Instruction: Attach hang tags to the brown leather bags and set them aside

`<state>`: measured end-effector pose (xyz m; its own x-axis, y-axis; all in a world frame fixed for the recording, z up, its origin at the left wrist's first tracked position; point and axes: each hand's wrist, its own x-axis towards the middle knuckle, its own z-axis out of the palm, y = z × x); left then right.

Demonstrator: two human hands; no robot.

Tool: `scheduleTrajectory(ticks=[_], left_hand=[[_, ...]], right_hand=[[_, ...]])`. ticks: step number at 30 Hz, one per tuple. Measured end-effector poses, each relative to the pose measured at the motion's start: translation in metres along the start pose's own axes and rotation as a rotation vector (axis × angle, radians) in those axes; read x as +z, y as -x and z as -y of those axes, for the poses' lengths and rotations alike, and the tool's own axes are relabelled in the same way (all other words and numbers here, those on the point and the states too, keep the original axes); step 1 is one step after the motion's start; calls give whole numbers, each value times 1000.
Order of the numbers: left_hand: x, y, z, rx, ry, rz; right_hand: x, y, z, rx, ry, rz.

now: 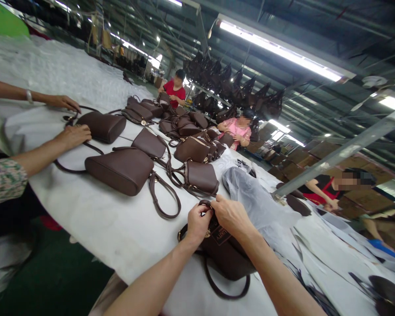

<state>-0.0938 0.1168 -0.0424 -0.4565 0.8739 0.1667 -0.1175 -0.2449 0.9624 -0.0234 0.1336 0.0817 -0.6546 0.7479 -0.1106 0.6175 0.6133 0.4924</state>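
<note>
A dark brown handbag [232, 261] lies on the white-covered table right in front of me, its strap looping out at the near side. My left hand [198, 223] is closed on the bag's strap [204, 203] near a gold-coloured metal fitting. Close beside it, my right hand [232, 216] pinches the same strap at its end; the fingertips partly hide what they grip. A dark label with lettering [222, 236] shows on the bag between my wrists. Just beyond my hands lies another brown bag [202, 177].
More brown bags [121, 169] with looped straps spread over the white table [125, 228]. At left, a co-worker's hands [73, 135] handle a bag. Clear plastic sheeting [250, 188] and a metal post [335, 153] stand to the right. Other people work farther along.
</note>
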Motion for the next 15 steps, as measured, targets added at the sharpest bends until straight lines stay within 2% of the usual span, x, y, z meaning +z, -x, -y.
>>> scheduleTrajectory(ticks=[4,8,12,15], left_hand=[[2,-2,-1,-27,-64,-20],[-5,-3,1,36,-123,-18],[-23,-4,5,137,-138,109],[-38,-6,6,159,-135,220]], right_hand=[[0,0,4,13,-13,9],[4,0,-1,41,-122,-20],[4,6,-17,33,-397,-117],[-2,12,-20,26,-398,-123]])
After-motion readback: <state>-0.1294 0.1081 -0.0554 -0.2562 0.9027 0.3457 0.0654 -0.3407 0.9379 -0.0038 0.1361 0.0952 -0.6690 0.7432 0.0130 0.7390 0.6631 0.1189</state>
